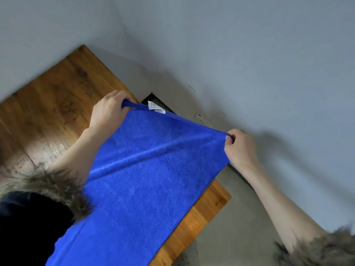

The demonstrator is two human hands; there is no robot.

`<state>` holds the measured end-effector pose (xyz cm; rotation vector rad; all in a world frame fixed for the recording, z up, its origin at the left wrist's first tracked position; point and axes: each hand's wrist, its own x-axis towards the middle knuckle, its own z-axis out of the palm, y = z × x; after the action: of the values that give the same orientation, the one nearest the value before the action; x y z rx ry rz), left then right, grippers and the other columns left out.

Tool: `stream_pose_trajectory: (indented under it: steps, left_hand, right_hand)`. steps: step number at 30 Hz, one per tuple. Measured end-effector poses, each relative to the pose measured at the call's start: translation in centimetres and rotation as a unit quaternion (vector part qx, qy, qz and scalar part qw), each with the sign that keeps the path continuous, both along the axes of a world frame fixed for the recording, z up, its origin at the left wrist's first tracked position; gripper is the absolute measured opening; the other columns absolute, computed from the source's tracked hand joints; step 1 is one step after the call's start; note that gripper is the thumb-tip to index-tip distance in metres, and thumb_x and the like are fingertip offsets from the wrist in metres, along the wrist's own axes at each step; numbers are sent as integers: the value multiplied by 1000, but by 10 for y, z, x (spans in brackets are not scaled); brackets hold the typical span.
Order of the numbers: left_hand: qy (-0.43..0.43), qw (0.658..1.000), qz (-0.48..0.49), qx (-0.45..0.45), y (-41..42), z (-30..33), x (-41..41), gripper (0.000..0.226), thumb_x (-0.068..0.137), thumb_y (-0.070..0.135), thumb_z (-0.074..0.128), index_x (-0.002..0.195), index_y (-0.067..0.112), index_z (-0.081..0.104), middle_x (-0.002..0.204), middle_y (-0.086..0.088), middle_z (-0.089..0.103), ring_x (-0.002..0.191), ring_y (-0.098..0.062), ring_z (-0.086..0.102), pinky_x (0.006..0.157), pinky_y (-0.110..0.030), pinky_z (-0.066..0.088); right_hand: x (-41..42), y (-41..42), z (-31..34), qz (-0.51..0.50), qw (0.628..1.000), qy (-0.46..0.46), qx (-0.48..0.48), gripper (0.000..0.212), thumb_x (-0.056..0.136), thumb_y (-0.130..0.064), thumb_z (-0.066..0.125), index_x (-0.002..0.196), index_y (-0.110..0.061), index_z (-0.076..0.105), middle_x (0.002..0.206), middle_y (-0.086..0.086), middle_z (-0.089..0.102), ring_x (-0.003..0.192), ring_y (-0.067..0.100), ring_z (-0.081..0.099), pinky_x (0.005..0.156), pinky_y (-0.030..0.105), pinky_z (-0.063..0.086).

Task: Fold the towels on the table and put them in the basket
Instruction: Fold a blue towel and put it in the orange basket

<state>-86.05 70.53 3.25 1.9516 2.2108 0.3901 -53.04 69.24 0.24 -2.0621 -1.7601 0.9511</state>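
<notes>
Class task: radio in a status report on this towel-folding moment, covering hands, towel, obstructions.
Left hand and right hand each pinch a far corner of the blue microfibre towel. Towel stretched open, unfolded, above the wooden table. Basket not in view. No obstruction seen.

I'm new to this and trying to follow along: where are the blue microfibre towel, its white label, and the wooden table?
blue microfibre towel (149,169): head view, middle of the cloth.
white label (156,106): head view, tag's centre.
wooden table (53,96): head view, bare top.

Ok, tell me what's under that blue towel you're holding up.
Under the blue towel, the wooden table shows on both sides. Whatever lies directly beneath it is covered. No basket is visible.
</notes>
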Motion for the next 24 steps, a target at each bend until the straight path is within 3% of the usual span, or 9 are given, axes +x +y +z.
stream_pose_trajectory:
  steps: [3, 7, 9, 11, 13, 15, 18, 21, 24]
  left_hand:
    - [-87, 995, -14, -37, -5, 2, -2, 19, 84, -1, 53, 96, 13, 58, 92, -7, 64, 80, -21, 56, 72, -34, 44]
    - [-186, 979, 70, -49, -10, 8, -3, 18, 82, -1, 56, 89, 15, 55, 85, -10, 67, 83, -27, 64, 76, -41, 54]
    - [-200, 973, 114, -17, -6, 18, -5, 17, 81, 1, 58, 83, 17, 54, 76, -6, 65, 76, -25, 63, 66, -25, 52]
    - [-199, 969, 147, 24, 0, 35, -6, 17, 79, 2, 58, 79, 18, 51, 66, 2, 60, 67, -14, 58, 63, -2, 39]
    - [-212, 961, 167, 59, 8, 56, -8, 14, 77, 3, 57, 79, 15, 51, 64, 2, 60, 62, -4, 53, 62, 7, 29]
    - [-249, 947, 184, 86, 13, 77, -13, 12, 77, 3, 56, 81, 14, 53, 71, -7, 64, 64, -12, 59, 63, -1, 39]
    - [-285, 937, 170, 109, 7, 108, -27, 14, 75, 6, 56, 78, 20, 54, 74, -12, 67, 72, -28, 66, 72, -36, 52]
    - [-287, 942, 140, 103, -20, 127, -45, 17, 76, 8, 57, 78, 25, 58, 72, -3, 68, 75, -29, 67, 79, -43, 54]
    - [-275, 947, 139, 85, -65, 130, -66, 27, 78, 6, 59, 73, 33, 58, 75, 3, 68, 77, -26, 67, 76, -42, 55]
  right_hand:
    - [-3, -6, 2, -8, 1000, 4, 13, 13, 92, -7, 44, 89, -6, 56, 87, 5, 52, 76, 19, 47, 66, 25, 31]
    - [-5, -10, 9, -36, 999, 21, 22, 14, 93, -16, 51, 81, -10, 56, 68, -3, 52, 61, 11, 47, 53, 21, 34]
    - [-8, -4, 22, -53, 998, 35, 31, 15, 93, -17, 52, 78, -12, 54, 66, -4, 51, 59, 11, 47, 51, 20, 34]
    - [-14, 7, 43, -57, 996, 38, 50, 15, 93, -17, 53, 79, -13, 52, 70, -1, 53, 65, 18, 49, 57, 26, 34]
    - [-21, 19, 68, -54, 994, 38, 82, 13, 93, -17, 52, 80, -12, 52, 78, 3, 55, 71, 21, 50, 64, 27, 34]
    - [-30, 29, 95, -53, 991, 41, 118, 13, 94, -18, 50, 84, -10, 53, 83, 5, 56, 76, 23, 51, 68, 30, 38]
    - [-44, 32, 132, -46, 983, 44, 174, 13, 93, -20, 49, 85, -11, 53, 85, 4, 57, 76, 22, 52, 67, 29, 38]
    - [-57, 15, 153, -16, 978, 33, 205, 14, 93, -20, 50, 86, -9, 55, 82, 2, 56, 72, 20, 50, 64, 27, 35]
    - [-68, -21, 157, 11, 975, 32, 219, 13, 92, -19, 53, 85, -8, 56, 78, 2, 54, 69, 19, 48, 61, 22, 29]
